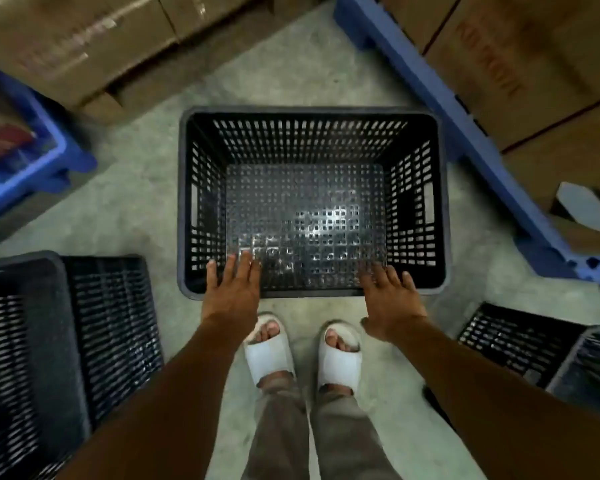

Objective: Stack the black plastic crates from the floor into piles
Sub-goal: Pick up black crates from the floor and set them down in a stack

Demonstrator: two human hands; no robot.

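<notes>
A black perforated plastic crate (pixel 312 202) stands upright and empty on the concrete floor in front of my feet. My left hand (pixel 231 289) hovers over its near rim on the left, fingers spread, holding nothing. My right hand (pixel 392 299) is over the near rim on the right, also spread and empty. A second black crate (pixel 59 341) sits at the lower left, close to my left arm. A third black crate (pixel 551 355) lies at the lower right, partly cut off by the frame edge.
Cardboard boxes (pixel 84 46) line the back left. More boxes (pixel 534 64) rest on a blue pallet (pixel 465 126) along the right. Another blue pallet (pixel 32 161) is at the left. My sandalled feet (pixel 305 348) stand just behind the middle crate.
</notes>
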